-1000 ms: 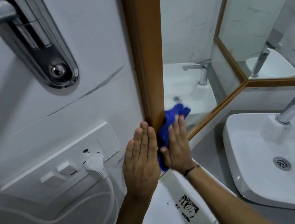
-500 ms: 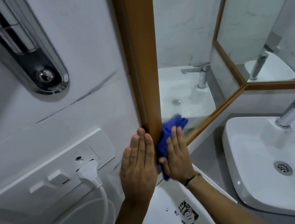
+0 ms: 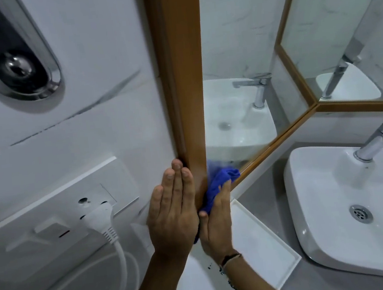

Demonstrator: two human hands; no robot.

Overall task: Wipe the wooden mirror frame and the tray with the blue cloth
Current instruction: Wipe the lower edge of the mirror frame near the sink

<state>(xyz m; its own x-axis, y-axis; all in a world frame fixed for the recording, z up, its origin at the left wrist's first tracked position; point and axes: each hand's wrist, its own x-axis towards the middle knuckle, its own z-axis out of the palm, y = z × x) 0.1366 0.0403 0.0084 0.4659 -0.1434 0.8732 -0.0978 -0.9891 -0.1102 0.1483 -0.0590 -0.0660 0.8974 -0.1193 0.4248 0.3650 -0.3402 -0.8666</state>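
Head view, tray [image 3: 264, 244] below hands, cloth [image 3: 219, 187] seemingly blurred

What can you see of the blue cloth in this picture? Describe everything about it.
The blue cloth is a deep blue, soft fabric, bunched into folds. The right hand presses it flat-palmed against the bottom corner of the wooden mirror frame, just above the white tray. Its upper end pokes past the fingers; a lower end shows beside the left hand.

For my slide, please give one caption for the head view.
Right hand presses blue cloth on wooden mirror frame; left hand flat beside.
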